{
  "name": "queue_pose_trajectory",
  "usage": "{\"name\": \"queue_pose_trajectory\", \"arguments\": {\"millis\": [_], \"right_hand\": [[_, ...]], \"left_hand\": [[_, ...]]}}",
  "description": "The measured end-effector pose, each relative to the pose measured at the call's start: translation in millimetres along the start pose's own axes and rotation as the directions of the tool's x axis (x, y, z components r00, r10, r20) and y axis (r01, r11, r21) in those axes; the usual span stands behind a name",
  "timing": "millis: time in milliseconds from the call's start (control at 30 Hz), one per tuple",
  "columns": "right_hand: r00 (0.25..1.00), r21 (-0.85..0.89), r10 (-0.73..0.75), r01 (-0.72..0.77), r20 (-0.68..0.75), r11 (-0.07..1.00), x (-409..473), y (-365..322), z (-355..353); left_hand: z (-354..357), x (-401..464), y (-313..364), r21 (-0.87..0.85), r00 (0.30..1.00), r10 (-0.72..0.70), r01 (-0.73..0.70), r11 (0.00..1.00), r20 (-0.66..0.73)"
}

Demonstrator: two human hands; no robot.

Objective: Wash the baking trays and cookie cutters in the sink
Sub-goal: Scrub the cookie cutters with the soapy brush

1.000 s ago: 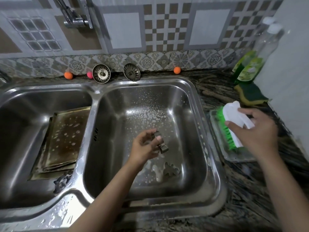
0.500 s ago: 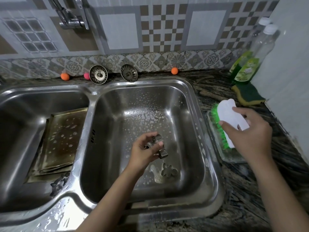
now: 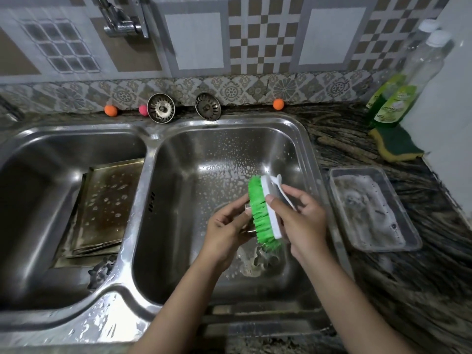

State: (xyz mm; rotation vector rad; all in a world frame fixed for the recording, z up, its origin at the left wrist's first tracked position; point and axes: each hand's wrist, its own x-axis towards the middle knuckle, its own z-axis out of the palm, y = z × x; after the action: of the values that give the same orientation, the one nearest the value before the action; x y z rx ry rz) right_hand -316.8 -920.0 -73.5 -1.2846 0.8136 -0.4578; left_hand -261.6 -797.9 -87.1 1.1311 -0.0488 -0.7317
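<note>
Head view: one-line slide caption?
Right hand scrubs with a green brush the cookie cutter held by the left hand over the right sink basin.

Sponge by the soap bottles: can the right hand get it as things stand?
Probably not right away: the right hand grips the green scrub brush. The sponge lies uncovered on the counter, so the path looks free once the brush is dropped.

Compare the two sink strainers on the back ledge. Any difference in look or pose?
The left strainer looks larger and brighter, its pale face turned towards the camera; the right strainer looks smaller and darker, angled slightly left. The left strainer has a pink ball touching its left edge; the right strainer has nothing against it. Both are round slotted metal, propped on edge against the tiled wall behind the sink.
</note>
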Motion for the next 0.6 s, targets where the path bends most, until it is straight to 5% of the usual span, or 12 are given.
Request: {"name": "queue_pose_trajectory", "arguments": {"millis": [333, 500, 600], "right_hand": [[0.994, 0.033, 0.099, -0.100, 0.048, 0.994, -1.0, -3.5, 21.8], [0.987, 0.089, 0.126, -0.117, -0.102, 0.989, 20.5, -3.3, 24.0], [0.982, 0.106, 0.161, -0.151, -0.098, 0.983, 25.5, -1.5, 22.8]], "left_hand": [[-22.4, -2.4, 18.7, 0.060, 0.999, 0.024, -0.022, 0.998, -0.027], [-18.2, -10.5, 9.8, 0.126, 0.997, -0.009, 0.000, 0.992, 0.073], [-18.6, -11.3, 5.5, 0.074, 1.000, -0.018, 0.018, 0.997, 0.003]]}}
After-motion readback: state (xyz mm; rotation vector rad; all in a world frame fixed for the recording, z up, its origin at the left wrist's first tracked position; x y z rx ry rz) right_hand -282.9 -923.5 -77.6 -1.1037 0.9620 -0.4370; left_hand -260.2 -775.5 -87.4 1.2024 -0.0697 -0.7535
